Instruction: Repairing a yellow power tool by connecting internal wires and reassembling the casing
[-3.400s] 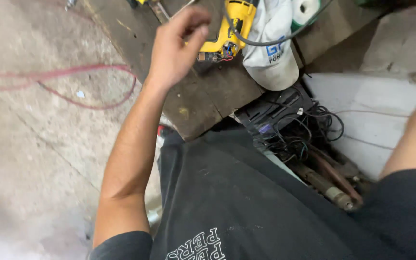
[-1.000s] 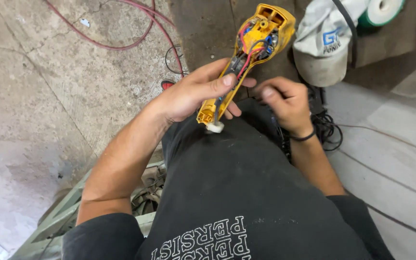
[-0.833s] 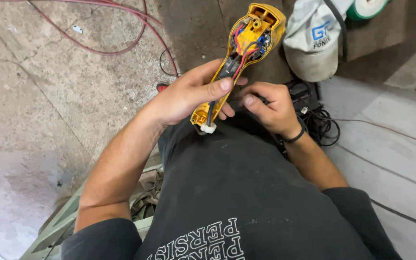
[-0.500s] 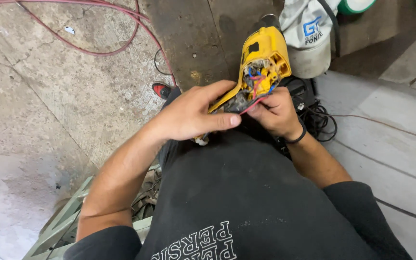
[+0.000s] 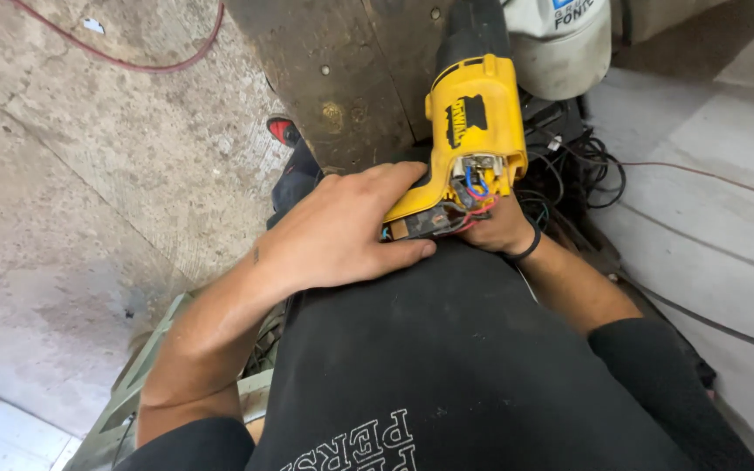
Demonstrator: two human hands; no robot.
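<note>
1. The left hand [image 5: 342, 231] is lying curled over the handle of the opened yellow power tool [image 5: 469, 131], gripping it.
2. The right hand [image 5: 501, 228] is pinching at the exposed wires [image 5: 475, 185] from below, fingers closed.
3. The tool is resting on the person's lap, before a white cap [image 5: 560, 44].

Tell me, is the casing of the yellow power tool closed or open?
Open. The yellow power tool shows bare blue and red wires where a cover would sit, while the left hand and right hand hold it.
</note>
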